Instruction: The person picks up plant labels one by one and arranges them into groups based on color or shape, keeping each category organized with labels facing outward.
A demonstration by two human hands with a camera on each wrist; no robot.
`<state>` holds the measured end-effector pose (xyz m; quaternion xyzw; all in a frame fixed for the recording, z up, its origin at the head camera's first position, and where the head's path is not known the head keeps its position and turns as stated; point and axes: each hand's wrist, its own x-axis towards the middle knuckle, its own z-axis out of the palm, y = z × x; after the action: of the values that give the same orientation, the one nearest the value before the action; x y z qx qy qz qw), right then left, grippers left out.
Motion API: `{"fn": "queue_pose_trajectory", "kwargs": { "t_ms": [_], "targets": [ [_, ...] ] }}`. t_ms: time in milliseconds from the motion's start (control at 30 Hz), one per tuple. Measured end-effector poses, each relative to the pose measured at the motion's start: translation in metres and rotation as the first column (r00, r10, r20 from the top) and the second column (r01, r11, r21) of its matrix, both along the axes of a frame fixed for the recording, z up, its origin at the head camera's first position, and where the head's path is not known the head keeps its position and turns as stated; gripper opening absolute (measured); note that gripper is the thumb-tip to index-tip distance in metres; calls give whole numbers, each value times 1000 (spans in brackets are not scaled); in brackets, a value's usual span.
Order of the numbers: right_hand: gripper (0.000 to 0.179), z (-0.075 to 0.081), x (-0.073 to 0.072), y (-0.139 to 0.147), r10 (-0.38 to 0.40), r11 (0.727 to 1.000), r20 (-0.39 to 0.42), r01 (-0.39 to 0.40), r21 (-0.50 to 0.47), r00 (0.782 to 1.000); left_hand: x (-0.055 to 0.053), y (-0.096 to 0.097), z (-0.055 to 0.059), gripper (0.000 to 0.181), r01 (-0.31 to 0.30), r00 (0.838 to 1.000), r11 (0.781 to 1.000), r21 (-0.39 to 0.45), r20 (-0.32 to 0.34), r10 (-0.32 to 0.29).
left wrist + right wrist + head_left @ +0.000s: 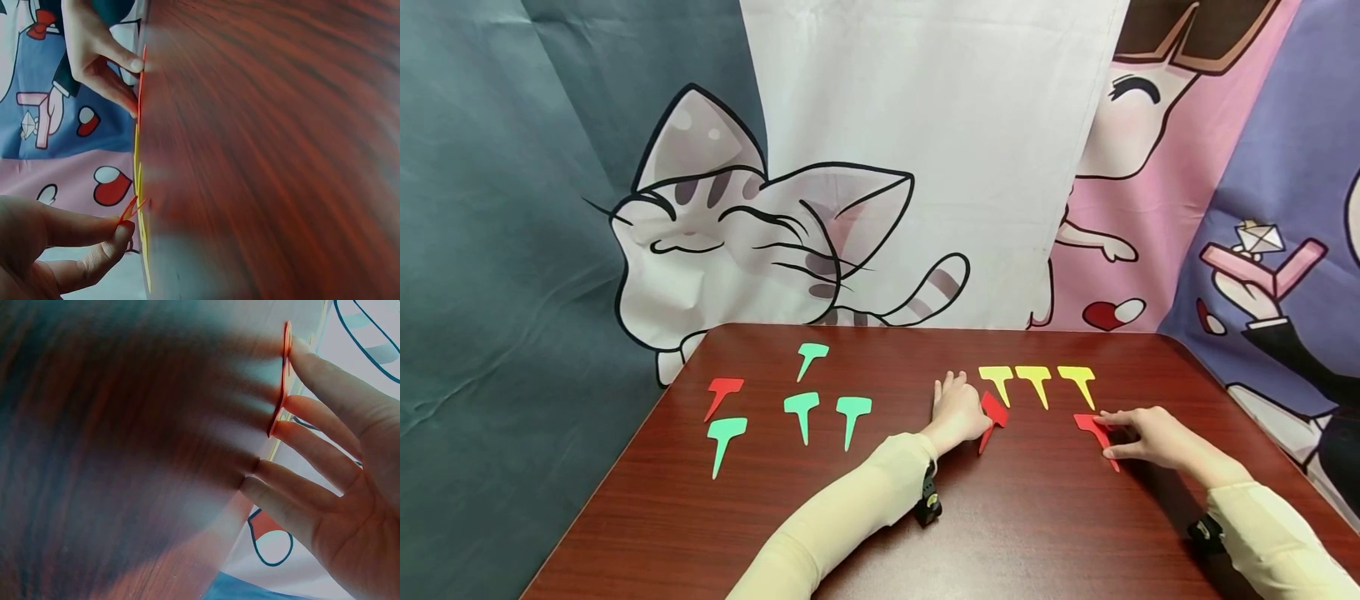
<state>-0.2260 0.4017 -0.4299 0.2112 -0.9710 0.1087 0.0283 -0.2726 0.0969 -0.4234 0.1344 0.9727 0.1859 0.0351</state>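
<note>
**Two hands at work on two red plant-label markers**

Your left hand [958,412] pinches a flat red T-shaped marker [995,410], apparently thin plastic, between thumb and finger, the gap between them narrowed to its thickness. The piece is tilted, its head just beside the stem tip of the leftmost of three flat yellow T-shaped markers [1033,375]. Whether its own tip touches the dark reddish wooden table [1000,533] cannot be told.

Your right hand [1153,437] has its fingers extended and spread, the tips touching a second flat red T-shaped marker [1086,422], which lies on the wood on your side of the rightmost yellow piece, its stem pointing towards you.

To your left lie four flat mint-green T-shaped markers [853,407] and a third flat red T-shaped marker [726,386], well apart from both hands.

The step in hand is judged to be positioning the two nearer red pieces, one to each hand; a single moment does not show whether they are being lifted or laid down. The next move seems to call for a light, steady left pinch that corrects the tilt and clears the yellow stem, and for gentle right fingertips that do not skid the piece across the wood.
</note>
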Motion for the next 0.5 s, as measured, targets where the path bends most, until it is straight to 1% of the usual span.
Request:
{"fn": "queue_pose_trajectory", "kwargs": {
  "t_ms": [233, 400, 500],
  "targets": [
    [60, 0, 1, 0, 1, 1000, 4, -1, -8, 1000, 3, 18, -3, 25, -14, 1000, 1000, -24, 12, 14],
    [60, 0, 0, 0, 1, 1000, 6, -1, 2, 1000, 5, 29, -4, 22, -16, 1000, 1000, -16, 16, 16],
    [61, 0, 0, 0, -1, 1000, 6, 1, 7, 1000, 7, 34, -3, 21, -22, 999, 1000, 4, 24, 22]
  ]
}}
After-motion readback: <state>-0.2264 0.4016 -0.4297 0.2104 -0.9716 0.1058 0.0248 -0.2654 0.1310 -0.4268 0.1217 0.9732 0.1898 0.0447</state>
